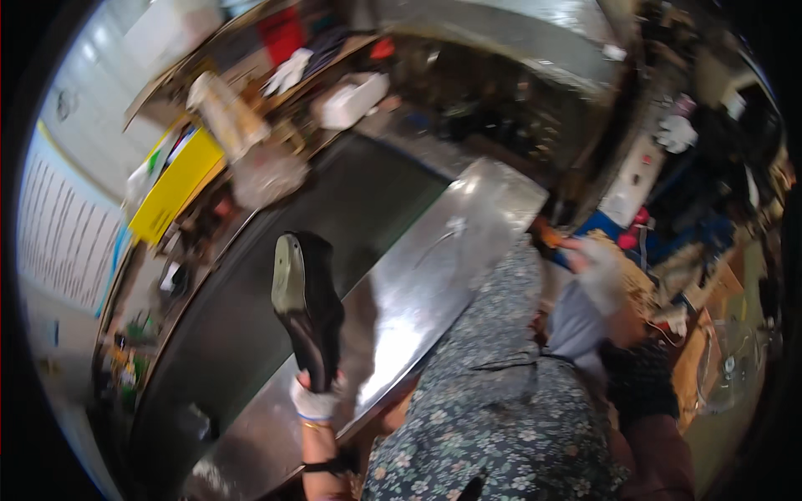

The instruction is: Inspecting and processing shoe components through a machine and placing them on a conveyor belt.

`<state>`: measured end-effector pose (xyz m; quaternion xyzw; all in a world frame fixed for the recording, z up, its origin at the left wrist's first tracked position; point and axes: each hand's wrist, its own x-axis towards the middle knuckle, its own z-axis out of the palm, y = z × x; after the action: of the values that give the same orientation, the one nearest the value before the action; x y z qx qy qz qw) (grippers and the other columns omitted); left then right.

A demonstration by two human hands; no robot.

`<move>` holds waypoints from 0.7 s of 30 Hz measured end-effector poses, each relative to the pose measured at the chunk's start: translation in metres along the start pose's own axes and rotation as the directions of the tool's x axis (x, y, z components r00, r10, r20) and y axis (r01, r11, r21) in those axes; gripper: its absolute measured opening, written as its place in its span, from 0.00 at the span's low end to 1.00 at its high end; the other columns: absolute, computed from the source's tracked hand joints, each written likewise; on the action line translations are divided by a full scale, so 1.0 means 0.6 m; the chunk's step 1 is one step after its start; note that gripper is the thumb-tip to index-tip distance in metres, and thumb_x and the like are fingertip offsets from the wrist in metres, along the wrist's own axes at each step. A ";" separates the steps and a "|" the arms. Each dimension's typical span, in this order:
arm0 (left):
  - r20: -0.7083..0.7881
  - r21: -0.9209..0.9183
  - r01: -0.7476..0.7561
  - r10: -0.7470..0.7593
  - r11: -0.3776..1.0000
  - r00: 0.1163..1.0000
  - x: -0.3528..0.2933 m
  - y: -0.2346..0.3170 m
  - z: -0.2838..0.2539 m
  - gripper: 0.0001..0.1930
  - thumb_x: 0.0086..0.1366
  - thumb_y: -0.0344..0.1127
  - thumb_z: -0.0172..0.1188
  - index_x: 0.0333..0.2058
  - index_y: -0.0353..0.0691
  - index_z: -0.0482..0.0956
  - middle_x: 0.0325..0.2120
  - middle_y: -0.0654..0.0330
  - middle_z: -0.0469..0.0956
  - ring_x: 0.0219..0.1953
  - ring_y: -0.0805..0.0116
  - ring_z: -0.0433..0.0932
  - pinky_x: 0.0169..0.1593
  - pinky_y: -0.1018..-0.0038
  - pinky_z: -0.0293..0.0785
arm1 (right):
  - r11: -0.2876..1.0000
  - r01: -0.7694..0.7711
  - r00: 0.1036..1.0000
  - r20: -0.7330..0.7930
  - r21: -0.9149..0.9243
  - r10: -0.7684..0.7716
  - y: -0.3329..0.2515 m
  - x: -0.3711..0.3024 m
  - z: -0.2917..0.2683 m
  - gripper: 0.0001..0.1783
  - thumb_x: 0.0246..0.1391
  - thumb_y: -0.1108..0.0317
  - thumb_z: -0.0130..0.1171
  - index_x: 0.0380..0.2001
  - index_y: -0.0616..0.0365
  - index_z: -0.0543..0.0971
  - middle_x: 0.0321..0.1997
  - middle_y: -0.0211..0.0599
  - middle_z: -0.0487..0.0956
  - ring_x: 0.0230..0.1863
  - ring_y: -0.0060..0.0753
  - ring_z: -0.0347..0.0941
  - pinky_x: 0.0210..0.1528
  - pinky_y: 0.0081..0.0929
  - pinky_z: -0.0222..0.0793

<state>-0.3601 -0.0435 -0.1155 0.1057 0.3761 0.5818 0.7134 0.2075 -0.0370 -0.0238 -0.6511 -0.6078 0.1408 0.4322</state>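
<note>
My left hand (316,397), in a white glove with bare fingertips, is closed around the narrow lower end of a black shoe (316,321). The shoe stands nearly upright in the view, and a pale green plate with small holes (288,271) shows at its upper end. It is held above a shiny metal bench top (397,309). My right hand (597,271), also white-gloved, is out to the right, beyond the bench edge. Its fingers are smeared by motion next to an orange-brown thing (547,233), and whether they grip it cannot be made out.
A dark belt (351,196) runs along the bench's far side. Beyond it are a yellow box (177,188), a clear plastic bag (267,175) and a white block (355,100) by a cluttered shelf. At right stands a machine (639,171). A flowered apron (493,401) covers my front.
</note>
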 end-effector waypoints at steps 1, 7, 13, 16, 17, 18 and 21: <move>0.175 -0.160 0.173 -0.145 0.972 0.974 0.006 -0.055 0.037 0.31 0.52 0.48 0.62 0.51 0.32 0.74 0.42 0.46 0.79 0.37 0.47 0.80 0.41 0.57 0.80 | 0.990 -0.021 0.987 0.159 0.142 -0.002 -0.049 0.013 0.008 0.25 0.56 0.70 0.63 0.58 0.58 0.77 0.50 0.38 0.81 0.49 0.31 0.76 0.54 0.29 0.70; 0.652 0.295 0.616 -0.626 0.730 0.429 0.024 -0.233 0.283 0.35 0.65 0.49 0.58 0.64 0.33 0.65 0.51 0.43 0.77 0.40 0.48 0.82 0.42 0.60 0.81 | 0.822 0.042 0.999 -0.009 0.567 -0.045 -0.203 0.044 -0.033 0.31 0.52 0.75 0.64 0.62 0.64 0.72 0.60 0.47 0.77 0.61 0.38 0.74 0.63 0.27 0.65; 0.740 0.405 0.043 -0.355 0.913 0.571 0.019 -0.312 0.514 0.23 0.75 0.47 0.50 0.56 0.34 0.75 0.52 0.56 0.78 0.54 0.68 0.75 0.59 0.71 0.70 | 0.877 0.400 0.898 0.305 -0.265 -0.318 -0.194 -0.068 -0.071 0.30 0.46 0.71 0.62 0.57 0.58 0.76 0.50 0.49 0.81 0.48 0.47 0.80 0.49 0.37 0.77; 0.618 0.486 0.108 -0.428 0.867 0.659 0.016 -0.371 0.543 0.18 0.74 0.44 0.51 0.42 0.32 0.81 0.39 0.58 0.82 0.43 0.69 0.78 0.52 0.72 0.73 | 0.920 0.281 0.915 0.365 -0.274 -0.171 -0.165 -0.105 -0.069 0.27 0.49 0.64 0.63 0.55 0.57 0.77 0.48 0.47 0.81 0.45 0.46 0.80 0.45 0.38 0.77; 0.603 0.546 0.033 -0.420 0.837 0.678 0.017 -0.387 0.546 0.18 0.74 0.42 0.51 0.36 0.33 0.82 0.35 0.59 0.82 0.39 0.70 0.78 0.48 0.73 0.73 | 0.929 0.233 0.946 0.287 -0.288 -0.149 -0.153 -0.108 -0.077 0.27 0.49 0.64 0.63 0.54 0.58 0.77 0.47 0.47 0.81 0.44 0.46 0.80 0.45 0.38 0.77; 0.629 0.570 -0.067 -0.382 0.819 0.677 0.018 -0.401 0.546 0.18 0.74 0.40 0.51 0.31 0.33 0.82 0.30 0.60 0.82 0.35 0.71 0.78 0.45 0.74 0.73 | 0.933 0.227 0.939 0.317 -0.279 -0.134 -0.143 -0.111 -0.089 0.27 0.49 0.63 0.64 0.54 0.59 0.77 0.46 0.48 0.81 0.43 0.48 0.80 0.46 0.39 0.76; 0.660 0.535 -0.027 -0.398 0.844 0.637 0.022 -0.422 0.552 0.17 0.73 0.39 0.52 0.31 0.33 0.82 0.29 0.59 0.82 0.33 0.72 0.78 0.42 0.75 0.73 | 0.934 0.283 0.869 0.469 -0.218 -0.154 -0.118 -0.097 -0.123 0.26 0.50 0.59 0.66 0.52 0.59 0.79 0.42 0.48 0.82 0.42 0.49 0.80 0.44 0.39 0.76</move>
<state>0.0489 -0.0127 -0.0400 0.4753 0.1932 0.2876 0.8087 0.1992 -0.1269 0.0517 -0.5820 -0.7745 0.1482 0.1986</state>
